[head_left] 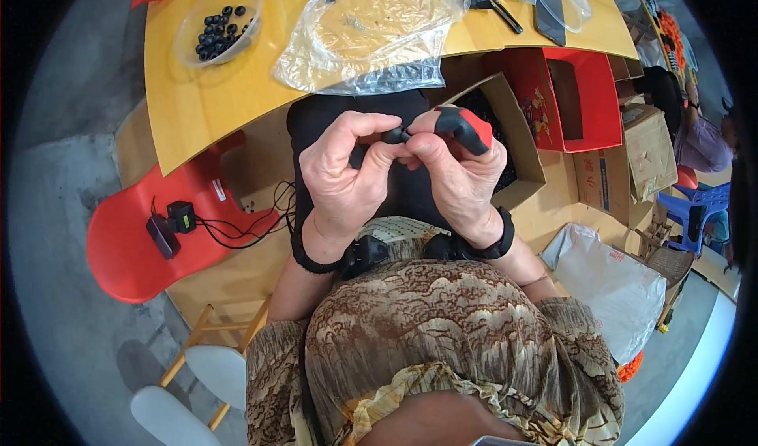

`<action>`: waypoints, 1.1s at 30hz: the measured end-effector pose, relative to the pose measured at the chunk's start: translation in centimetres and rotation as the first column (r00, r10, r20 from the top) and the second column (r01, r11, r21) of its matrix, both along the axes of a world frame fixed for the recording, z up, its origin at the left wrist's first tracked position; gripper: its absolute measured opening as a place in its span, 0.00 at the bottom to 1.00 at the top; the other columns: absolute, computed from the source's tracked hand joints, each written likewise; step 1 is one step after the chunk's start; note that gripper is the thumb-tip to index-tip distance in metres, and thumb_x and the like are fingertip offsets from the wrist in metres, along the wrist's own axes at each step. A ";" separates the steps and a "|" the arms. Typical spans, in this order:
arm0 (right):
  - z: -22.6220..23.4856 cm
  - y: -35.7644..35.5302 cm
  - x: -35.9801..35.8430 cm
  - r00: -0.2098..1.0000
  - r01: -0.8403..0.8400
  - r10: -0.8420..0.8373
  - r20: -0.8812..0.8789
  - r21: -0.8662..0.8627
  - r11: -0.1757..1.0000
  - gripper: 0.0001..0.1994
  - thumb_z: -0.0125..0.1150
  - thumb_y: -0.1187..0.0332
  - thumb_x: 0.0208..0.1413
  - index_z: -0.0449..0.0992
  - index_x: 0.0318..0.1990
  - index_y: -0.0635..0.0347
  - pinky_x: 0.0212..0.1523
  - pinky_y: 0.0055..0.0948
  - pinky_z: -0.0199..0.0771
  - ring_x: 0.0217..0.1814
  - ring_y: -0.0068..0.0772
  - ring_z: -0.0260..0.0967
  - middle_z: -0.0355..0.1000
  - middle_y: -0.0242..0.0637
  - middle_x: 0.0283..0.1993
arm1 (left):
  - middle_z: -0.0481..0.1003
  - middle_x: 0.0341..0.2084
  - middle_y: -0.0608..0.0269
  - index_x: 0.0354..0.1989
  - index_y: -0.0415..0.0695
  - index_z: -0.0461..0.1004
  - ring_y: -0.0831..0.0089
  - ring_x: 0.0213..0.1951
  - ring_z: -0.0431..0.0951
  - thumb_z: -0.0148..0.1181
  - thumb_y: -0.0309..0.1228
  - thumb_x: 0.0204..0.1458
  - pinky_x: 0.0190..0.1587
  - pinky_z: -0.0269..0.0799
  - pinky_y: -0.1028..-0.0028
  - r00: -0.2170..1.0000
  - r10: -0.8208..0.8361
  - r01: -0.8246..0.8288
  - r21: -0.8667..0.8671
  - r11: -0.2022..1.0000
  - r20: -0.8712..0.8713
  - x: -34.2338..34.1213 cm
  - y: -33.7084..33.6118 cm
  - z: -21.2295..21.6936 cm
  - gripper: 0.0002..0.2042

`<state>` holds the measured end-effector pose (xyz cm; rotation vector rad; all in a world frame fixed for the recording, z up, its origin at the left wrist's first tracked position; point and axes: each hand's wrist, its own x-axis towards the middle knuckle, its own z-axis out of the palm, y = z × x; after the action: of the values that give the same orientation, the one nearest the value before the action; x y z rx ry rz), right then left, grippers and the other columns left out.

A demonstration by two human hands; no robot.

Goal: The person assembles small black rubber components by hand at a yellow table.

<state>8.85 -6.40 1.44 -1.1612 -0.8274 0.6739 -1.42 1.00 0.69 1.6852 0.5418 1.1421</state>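
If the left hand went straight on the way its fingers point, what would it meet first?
Probably the right hand, which sits just past the small black piece pinched between the left hand's thumb and index finger; from one view, depth is uncertain.

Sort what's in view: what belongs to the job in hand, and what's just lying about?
Likely the job's:
- small black piece, pinched by left fingers, right fingers at it
- black round pieces in the clear bowl

Apparently just lying about:
- dark phone-like slab
- red chair with corded black devices
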 end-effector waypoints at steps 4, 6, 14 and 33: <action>0.2 -0.3 -0.3 1.000 -0.004 0.004 0.009 0.011 1.000 0.05 0.60 0.80 0.46 0.73 0.32 0.66 0.23 0.15 0.68 0.24 0.17 0.68 0.71 0.33 0.27 | 0.73 0.24 0.61 0.31 0.35 0.71 0.79 0.24 0.75 0.59 0.16 0.43 0.26 0.71 0.81 1.000 -0.004 0.003 -0.082 0.997 -0.006 -0.4 -0.2 -0.1 0.06; 0.2 -0.4 -0.3 0.999 -0.010 0.010 -0.031 0.003 1.000 0.05 0.60 0.80 0.46 0.73 0.31 0.66 0.24 0.16 0.69 0.25 0.18 0.68 0.72 0.34 0.28 | 0.73 0.24 0.61 0.31 0.35 0.71 0.79 0.24 0.75 0.58 0.16 0.44 0.27 0.71 0.82 0.999 -0.008 0.006 -0.056 0.998 -0.035 -0.6 -0.2 0.1 0.06; -0.4 -0.6 -0.1 0.952 -0.072 0.092 -0.292 0.081 0.994 0.05 0.60 0.81 0.45 0.73 0.32 0.67 0.25 0.18 0.73 0.26 0.22 0.71 0.72 0.36 0.26 | 0.73 0.23 0.63 0.34 0.33 0.70 0.80 0.25 0.74 0.53 0.16 0.49 0.29 0.72 0.82 0.993 -0.102 0.109 -0.145 0.983 0.055 -0.6 -0.6 0.3 0.05; -0.4 -1.0 0.0 0.976 -0.061 0.068 -0.205 0.043 0.997 0.05 0.60 0.81 0.45 0.73 0.31 0.68 0.23 0.16 0.70 0.23 0.19 0.68 0.72 0.35 0.25 | 0.73 0.21 0.64 0.31 0.35 0.70 0.82 0.24 0.74 0.55 0.16 0.47 0.27 0.70 0.83 0.998 -0.052 0.050 -0.063 0.997 -0.028 -0.6 -0.8 0.6 0.04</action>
<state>8.84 -7.41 1.01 -1.0157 -0.7008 0.8156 -2.01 0.15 1.26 1.6556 0.5451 1.0547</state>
